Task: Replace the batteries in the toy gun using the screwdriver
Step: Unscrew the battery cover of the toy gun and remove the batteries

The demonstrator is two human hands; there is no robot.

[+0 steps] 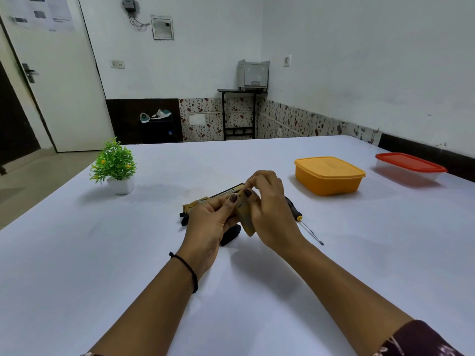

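Observation:
A tan and black toy gun point(246, 217) is held just above the white table point(102, 253) at its middle, barrel pointing away and left, grip hanging down. My left hand point(209, 223) grips its body from the left. My right hand point(267, 214) closes on the grip from the right, thumb and fingertips pinching near its top. A screwdriver point(307, 226) with a black handle lies on the table just right of my right hand, its tip pointing toward me. No batteries are visible.
A small potted plant point(115, 167) stands at the left. A closed orange box point(329, 175) sits to the right, and a clear box with a red lid point(411, 167) lies farther right near the table's edge.

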